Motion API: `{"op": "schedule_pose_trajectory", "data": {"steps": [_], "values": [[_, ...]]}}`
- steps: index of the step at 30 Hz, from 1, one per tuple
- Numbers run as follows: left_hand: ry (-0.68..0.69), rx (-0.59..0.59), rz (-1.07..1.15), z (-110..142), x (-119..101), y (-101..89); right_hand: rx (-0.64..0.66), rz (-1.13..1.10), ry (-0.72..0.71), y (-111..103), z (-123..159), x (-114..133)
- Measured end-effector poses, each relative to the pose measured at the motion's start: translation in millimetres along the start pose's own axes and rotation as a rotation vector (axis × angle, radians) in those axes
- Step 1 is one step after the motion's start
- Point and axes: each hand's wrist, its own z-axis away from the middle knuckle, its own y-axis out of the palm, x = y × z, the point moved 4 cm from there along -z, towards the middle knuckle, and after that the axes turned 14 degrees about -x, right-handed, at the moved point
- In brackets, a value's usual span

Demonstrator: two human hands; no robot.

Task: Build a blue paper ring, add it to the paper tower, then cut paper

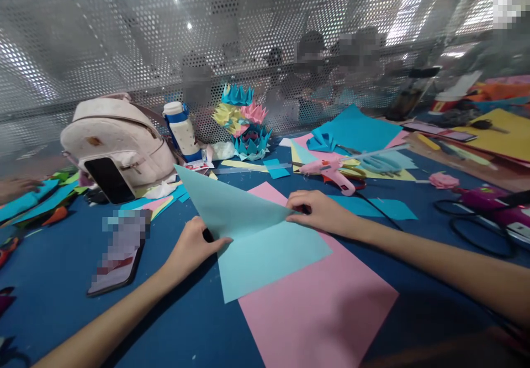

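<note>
Two containers stand at the far left of the blue bench (62, 268): a cream backpack (120, 138) with a black phone (110, 180) leaning against its front, its inside hidden, and just right of it a white bottle with a blue band (181, 130), capped, contents unseen. The left hand (192, 249) pinches the near-left edge of a light blue sheet of paper (256, 241), fingers curled over it and thumb on top. The right hand (318, 210) presses flat, fingers together, on the sheet's right corner. The light blue sheet is folded, one flap rising to a point toward the far left, and it lies partly over a larger pink sheet of paper (314, 307) in the near middle of the bench. A pink glue gun (331, 172) lies beyond the right hand, and folded paper flowers (244, 122) stand far behind.
</note>
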Motion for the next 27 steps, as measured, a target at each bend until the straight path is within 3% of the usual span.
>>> {"op": "schedule_pose_trajectory", "data": {"steps": [9, 11, 14, 18, 20, 27], "values": [[0.079, 0.004, 0.019, 9.9, -1.6, 2.1, -0.007, -0.047, -0.159, -3.8, 6.3, -5.9], [0.186, 0.061, -0.020, 9.7, -6.5, 2.4, -0.005, -0.011, -0.241, -5.6, 7.2, -5.3], [0.493, 0.126, -0.125, 13.0, -16.3, 0.9, -0.001, 0.049, -0.387, -9.0, 8.1, -3.4], [0.802, 0.021, -0.263, 22.3, -29.5, -5.9, -0.004, 0.143, -0.583, -14.1, 8.8, 0.6], [0.894, -0.007, -0.298, 25.7, -37.6, -8.1, 0.020, 0.194, -0.649, -16.5, 9.1, 2.4], [1.076, 0.158, -0.285, 20.4, -47.0, -11.4, 0.172, 0.349, -0.633, -32.0, 9.3, 5.3]]}}
